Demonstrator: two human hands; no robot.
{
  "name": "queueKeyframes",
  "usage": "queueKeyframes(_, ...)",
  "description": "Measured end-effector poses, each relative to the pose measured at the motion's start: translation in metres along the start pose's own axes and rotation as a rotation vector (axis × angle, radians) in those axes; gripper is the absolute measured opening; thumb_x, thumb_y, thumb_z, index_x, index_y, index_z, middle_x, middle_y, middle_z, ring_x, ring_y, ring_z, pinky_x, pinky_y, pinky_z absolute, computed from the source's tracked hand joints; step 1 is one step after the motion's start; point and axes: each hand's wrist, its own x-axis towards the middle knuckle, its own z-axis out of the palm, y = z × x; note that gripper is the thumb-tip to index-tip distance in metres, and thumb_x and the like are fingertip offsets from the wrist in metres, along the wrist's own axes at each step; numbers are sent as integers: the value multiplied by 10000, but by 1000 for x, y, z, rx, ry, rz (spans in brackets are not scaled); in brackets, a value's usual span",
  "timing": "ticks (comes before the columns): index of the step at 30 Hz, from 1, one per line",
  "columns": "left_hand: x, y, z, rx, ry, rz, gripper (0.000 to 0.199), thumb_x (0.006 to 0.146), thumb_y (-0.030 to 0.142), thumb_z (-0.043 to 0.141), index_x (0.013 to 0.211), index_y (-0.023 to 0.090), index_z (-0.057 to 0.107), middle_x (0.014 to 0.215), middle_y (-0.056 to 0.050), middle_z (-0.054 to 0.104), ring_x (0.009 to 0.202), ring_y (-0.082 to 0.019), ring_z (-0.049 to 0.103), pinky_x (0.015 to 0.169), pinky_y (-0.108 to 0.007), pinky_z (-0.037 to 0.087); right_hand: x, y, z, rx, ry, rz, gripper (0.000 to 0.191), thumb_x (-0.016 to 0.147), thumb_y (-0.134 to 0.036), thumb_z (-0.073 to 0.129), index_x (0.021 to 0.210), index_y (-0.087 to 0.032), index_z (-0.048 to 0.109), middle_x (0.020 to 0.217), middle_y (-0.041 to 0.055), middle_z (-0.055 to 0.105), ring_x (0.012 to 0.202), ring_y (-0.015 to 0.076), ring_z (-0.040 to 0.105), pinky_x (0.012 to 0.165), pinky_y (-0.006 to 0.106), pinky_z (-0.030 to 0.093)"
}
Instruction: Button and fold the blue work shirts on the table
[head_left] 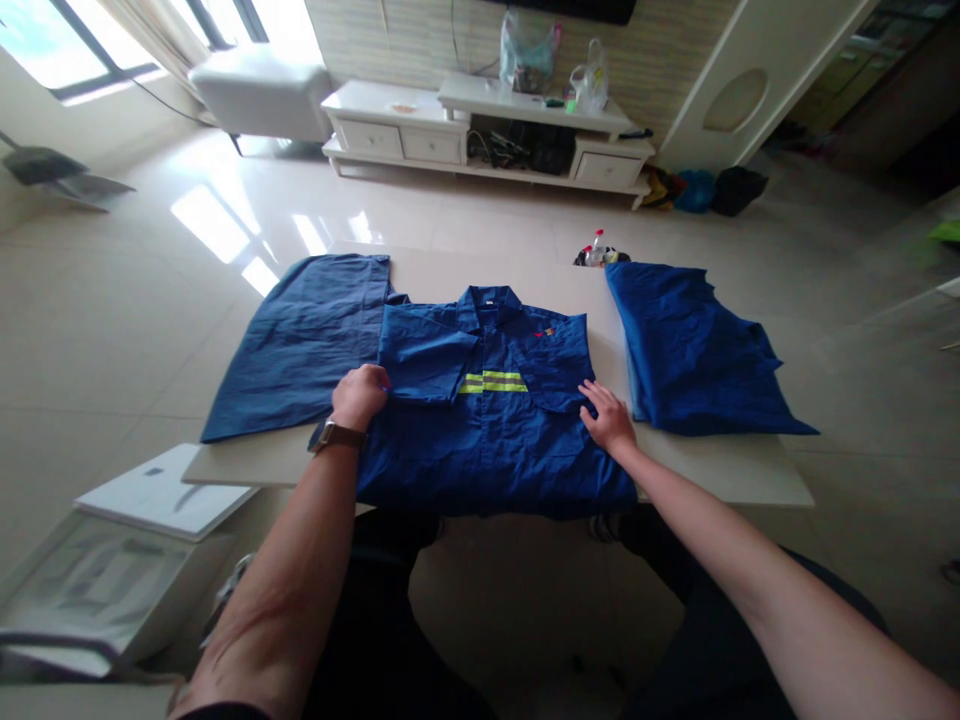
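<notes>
A blue work jacket [487, 440] lies front side up on the table, collar away from me, with both sleeves folded in over the chest. A yellow and silver reflective band [495, 382] shows between the sleeves, and its lower part hangs over the near table edge. At the jacket's left side, my left hand [360, 395] is closed on the fabric by the folded sleeve; its fingertips are partly hidden. My right hand [609, 418] rests on the right edge with its fingers stretched out and apart.
Blue cloth [307, 340] lies at the table's left, another folded blue piece [694, 350] at its right. The pale table [720, 470] has a white box [165, 490] by its near left corner. Bottles [596, 250] stand beyond the far edge, before a white TV cabinet [390, 105].
</notes>
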Motion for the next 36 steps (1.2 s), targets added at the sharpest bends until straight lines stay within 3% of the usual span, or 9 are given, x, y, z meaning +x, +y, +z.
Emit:
queueKeyframes(2, 1, -3, -1, -15, 28, -97, 331, 877, 176, 559, 1100, 281, 780, 1177, -103, 752, 1080, -301, 706, 889, -392, 559, 0, 0, 0, 0, 2, 2, 473, 962, -320, 516, 1409, -237, 647, 1547, 72, 591, 1461, 307, 512, 1125, 553, 472)
queueKeyframes(4, 1, -4, 0, 7, 68, -109, 358, 867, 182, 570, 1152, 261, 771, 1224, -128, 734, 1144, -328, 682, 919, -423, 561, 0, -1, -1, -3, 2, 4, 469, 965, -324, 513, 1407, -245, 647, 1547, 68, 591, 1462, 304, 511, 1124, 552, 472)
queueKeyframes(8, 2, 6, 8, 32, 144, 163, 486, 887, 169, 515, 1325, 230, 717, 1428, -126, 643, 1340, -307, 583, 1099, -430, 514, 0, -2, -2, -5, -6, 7, 474, 962, -319, 516, 1412, -241, 644, 1553, 70, 585, 1462, 309, 509, 1131, 562, 466)
queueKeyframes(11, 6, 15, 20, 17, 44, 340, 579, 951, 212, 465, 1517, 258, 575, 1640, -67, 481, 1509, -274, 443, 1251, -451, 381, 0, -2, -2, 1, -7, 6, 480, 956, -312, 521, 1415, -243, 644, 1552, 70, 585, 1462, 308, 507, 1144, 563, 459)
queueKeyframes(14, 9, 16, 32, 81, -123, 282, 615, 1015, 378, 451, 1625, 309, 423, 1746, -56, 289, 1617, -347, 236, 1269, -589, 301, 0, -2, -1, 5, -3, 8, 485, 952, -309, 526, 1419, -258, 646, 1552, 65, 586, 1458, 312, 509, 1147, 568, 458)
queueKeyframes(16, 10, 15, 40, 124, -178, 215, 661, 1013, 448, 468, 1653, 320, 366, 1763, -74, 225, 1624, -377, 192, 1269, -596, 285, 0, -1, -1, 6, -2, 10, 489, 950, -311, 529, 1423, -269, 646, 1552, 62, 587, 1454, 314, 511, 1149, 572, 456)
queueKeyframes(22, 9, 19, 45, 174, -195, 166, 777, 975, 443, 520, 1691, 306, 254, 1775, -107, 156, 1623, -413, 158, 1272, -626, 254, 0, 1, 0, 5, -1, 7, 483, 954, -316, 517, 1416, -257, 646, 1552, 67, 587, 1458, 301, 508, 1167, 552, 443)
queueKeyframes(36, 10, 20, 46, 153, -191, 189, 766, 969, 427, 503, 1686, 282, 275, 1770, -145, 165, 1616, -438, 171, 1252, -662, 258, 1, 1, -1, 6, -2, -2, 481, 953, -310, 519, 1414, -253, 644, 1546, 72, 592, 1460, 302, 509, 1165, 561, 447)
